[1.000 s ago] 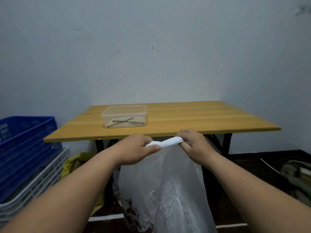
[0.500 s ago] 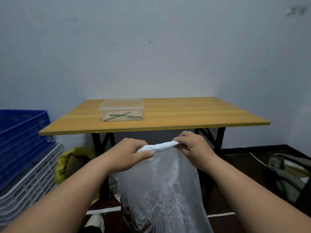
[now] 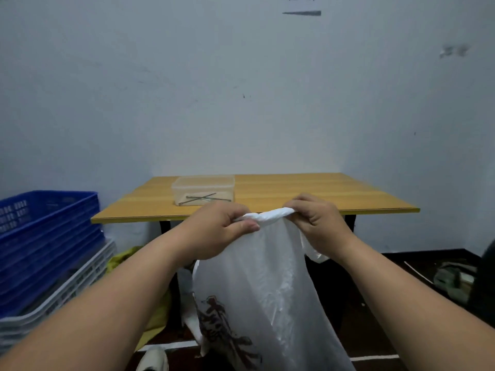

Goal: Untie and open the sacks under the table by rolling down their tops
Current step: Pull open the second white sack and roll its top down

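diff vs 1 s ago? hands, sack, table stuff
The view tilted up, so everything sits lower in the picture. No grip change: left hand and right hand keep pinching the twisted top of the white sack, held up before the table edge as before. The clear box and blue crates stayed put.

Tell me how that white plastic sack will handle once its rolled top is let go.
Probably floppy: the white sack hangs in soft folds below the left hand and right hand pinching its rolled top. It looks thin and translucent, so likely light, and it may slump without support.
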